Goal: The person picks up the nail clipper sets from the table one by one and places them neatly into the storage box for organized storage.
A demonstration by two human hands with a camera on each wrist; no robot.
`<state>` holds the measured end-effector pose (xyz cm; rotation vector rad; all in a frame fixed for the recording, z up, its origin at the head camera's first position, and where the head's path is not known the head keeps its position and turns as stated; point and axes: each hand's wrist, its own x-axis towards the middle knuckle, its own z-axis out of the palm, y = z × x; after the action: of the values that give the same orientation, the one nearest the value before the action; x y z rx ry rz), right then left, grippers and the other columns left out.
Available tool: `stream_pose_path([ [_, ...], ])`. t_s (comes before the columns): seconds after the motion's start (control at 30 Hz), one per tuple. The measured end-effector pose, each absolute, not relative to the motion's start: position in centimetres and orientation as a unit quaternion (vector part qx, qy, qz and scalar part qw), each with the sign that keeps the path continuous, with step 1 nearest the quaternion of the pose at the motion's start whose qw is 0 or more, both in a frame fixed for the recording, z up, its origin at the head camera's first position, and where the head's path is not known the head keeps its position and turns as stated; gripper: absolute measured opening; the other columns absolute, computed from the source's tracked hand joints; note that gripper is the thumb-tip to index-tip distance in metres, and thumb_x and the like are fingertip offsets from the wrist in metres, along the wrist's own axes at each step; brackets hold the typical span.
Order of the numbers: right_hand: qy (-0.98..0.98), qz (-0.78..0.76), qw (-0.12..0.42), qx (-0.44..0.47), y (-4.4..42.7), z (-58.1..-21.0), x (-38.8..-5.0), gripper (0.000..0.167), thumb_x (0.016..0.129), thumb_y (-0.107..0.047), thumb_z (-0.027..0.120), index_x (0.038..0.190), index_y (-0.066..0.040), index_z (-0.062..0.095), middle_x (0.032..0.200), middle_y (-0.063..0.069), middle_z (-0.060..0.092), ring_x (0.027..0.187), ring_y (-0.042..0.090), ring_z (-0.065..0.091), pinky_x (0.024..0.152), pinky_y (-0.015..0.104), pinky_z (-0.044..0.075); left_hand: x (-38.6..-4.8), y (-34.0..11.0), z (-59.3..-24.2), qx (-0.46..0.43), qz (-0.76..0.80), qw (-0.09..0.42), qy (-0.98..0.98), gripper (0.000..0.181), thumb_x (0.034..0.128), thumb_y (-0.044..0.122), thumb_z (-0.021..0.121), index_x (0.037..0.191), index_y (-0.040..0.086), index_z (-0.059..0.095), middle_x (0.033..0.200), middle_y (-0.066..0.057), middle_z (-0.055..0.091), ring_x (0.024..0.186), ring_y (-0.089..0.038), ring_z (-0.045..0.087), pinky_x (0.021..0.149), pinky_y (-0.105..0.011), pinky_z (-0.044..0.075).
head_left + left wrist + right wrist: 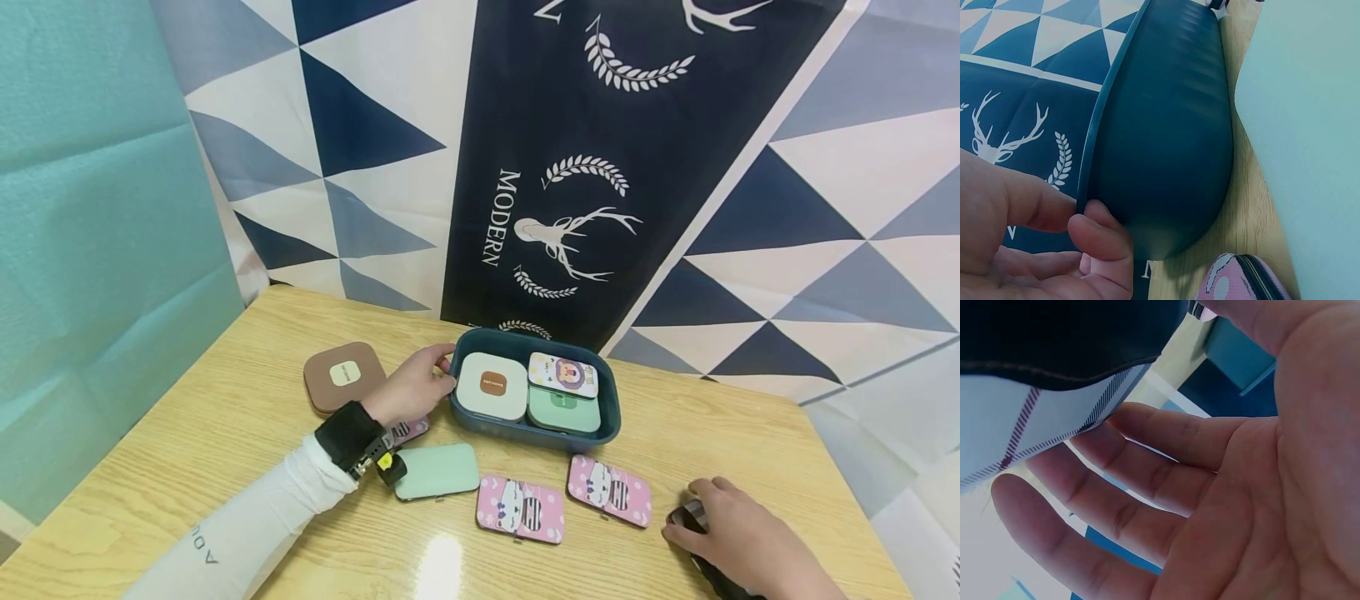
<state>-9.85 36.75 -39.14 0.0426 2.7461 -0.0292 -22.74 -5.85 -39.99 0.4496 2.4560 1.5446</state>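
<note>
Our left hand (412,385) pinches the rim of one bin (1163,125) in a narrow grip, seemingly to steady it; our right hand (741,529) spans one black plaid case (688,517), and we cannot tell if that grip is closed. The lion case (561,375) lies on the green box (562,414), perhaps because the white box (492,387) fills the other side. We count one of each there and, on the tabletop (667,442), three pink cases (520,509), one brown box (345,373), one mint case (437,472)
</note>
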Motion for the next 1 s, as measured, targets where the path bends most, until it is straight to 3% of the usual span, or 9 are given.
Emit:
stream_pose_path([
  [0.33,0.982,-0.004,0.189,0.015,36.74,-39.42,-9.60,0.088,0.083,-0.066,0.081,0.121,0.010,0.063,0.110,0.019,0.065,0.099,0.036,0.069,0.084,0.060,0.056,-22.74,-5.81,-39.95,0.147,0.528,0.109,0.829,0.056,0.1060,0.002,0.056,0.159,-0.005,0.040,0.110,-0.014,0.057,0.072,-0.018,0.051,0.066,-0.029,0.041],
  [1.0,0.982,-0.021,0.188,0.008,37.13,-39.47,-9.72,0.080,0.087,-0.056,0.082,0.126,0.011,0.063,0.114,0.024,0.064,0.102,0.038,0.068,0.087,0.061,0.055,-22.84,-5.89,-40.01,0.142,0.521,0.113,0.834,0.056,0.1060,0.002,0.057,0.159,-0.003,0.041,0.112,-0.014,0.056,0.079,-0.020,0.055,0.069,-0.031,0.043],
])
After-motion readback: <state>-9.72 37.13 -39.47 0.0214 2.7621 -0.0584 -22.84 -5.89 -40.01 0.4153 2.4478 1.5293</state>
